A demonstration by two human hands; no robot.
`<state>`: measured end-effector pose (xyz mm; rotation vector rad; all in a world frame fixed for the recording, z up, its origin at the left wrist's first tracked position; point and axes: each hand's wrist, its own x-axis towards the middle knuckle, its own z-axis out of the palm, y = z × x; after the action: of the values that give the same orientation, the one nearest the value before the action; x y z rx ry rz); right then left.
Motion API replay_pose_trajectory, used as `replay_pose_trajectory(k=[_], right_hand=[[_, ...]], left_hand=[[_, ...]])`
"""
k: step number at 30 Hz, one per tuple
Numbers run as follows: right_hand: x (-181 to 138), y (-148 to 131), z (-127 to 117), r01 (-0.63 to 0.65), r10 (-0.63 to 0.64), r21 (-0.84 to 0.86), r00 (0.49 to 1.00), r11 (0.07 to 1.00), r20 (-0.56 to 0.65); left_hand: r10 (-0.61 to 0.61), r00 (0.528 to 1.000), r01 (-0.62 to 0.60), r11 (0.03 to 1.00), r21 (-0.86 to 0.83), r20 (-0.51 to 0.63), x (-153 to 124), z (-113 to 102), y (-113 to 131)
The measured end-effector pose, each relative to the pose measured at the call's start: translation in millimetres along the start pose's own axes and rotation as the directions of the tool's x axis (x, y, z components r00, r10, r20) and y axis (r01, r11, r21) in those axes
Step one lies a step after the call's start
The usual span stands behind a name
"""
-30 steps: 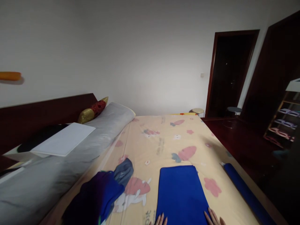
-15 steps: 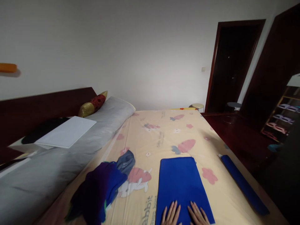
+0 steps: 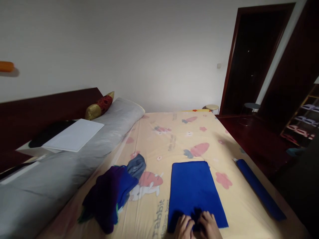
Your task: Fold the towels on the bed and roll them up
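A flat blue rectangle of what looks like folded cloth (image 3: 193,186) lies on the bed in front of me, its long sides running away from me. Both hands are at its near edge, side by side with a small gap between. My left hand (image 3: 184,227) has its fingers curled in at that edge, on the cloth. Just right of it, my right hand (image 3: 208,225) is closed in the same way. The fingertips and thumbs are mostly hidden, and the hands' lower parts run out of the picture.
A crumpled purple and blue garment (image 3: 112,189) lies to the left. At the right edge rests a long, narrow blue roll (image 3: 260,189). A grey bolster (image 3: 82,166) carries a white board (image 3: 74,135). Stools (image 3: 212,107) and a shoe rack (image 3: 307,111) stand beyond the patterned bed (image 3: 154,139).
Both hands were lying flat with fingers stretched out on the cloth; now the fingers are curled at its near edge. The whole view has shifted slightly.
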<state>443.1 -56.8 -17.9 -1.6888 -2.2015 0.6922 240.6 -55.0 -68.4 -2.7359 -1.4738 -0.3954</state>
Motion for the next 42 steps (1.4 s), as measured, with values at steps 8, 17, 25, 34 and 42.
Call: replay_pose_trajectory(k=[8,17,25,34,42], right_hand=[[-25.5,80.3,-10.6,-0.086,0.085,-0.014,0.995,0.996,-0.06],[-46.5,110.6,-22.8,-0.117,0.103,-0.062,0.976,0.991,-0.194],[-35.7,114.1,-40.1,-0.13,0.133,0.031,0.961,0.991,-0.241],[-26.9,113.0,-56.7,-0.099,0.2,0.373,0.95,0.922,-0.241],[-25.1,113.6,-59.8,-0.067,0.193,0.484,0.957,0.872,-0.216]], left_hand=[[-0.172,0.982,0.182,0.97,0.161,-0.073,-39.0,20.3,-48.2],[-0.2,0.98,0.2,0.98,-0.004,0.01,-35.8,-56.2,-47.7],[-0.303,0.952,0.305,0.92,-0.247,0.048,-22.0,-72.7,-57.9],[-0.317,0.945,0.313,0.799,-0.514,0.082,-10.0,-88.8,-73.5],[-0.376,0.893,0.449,0.719,-0.53,0.247,-7.8,-84.6,-80.1]])
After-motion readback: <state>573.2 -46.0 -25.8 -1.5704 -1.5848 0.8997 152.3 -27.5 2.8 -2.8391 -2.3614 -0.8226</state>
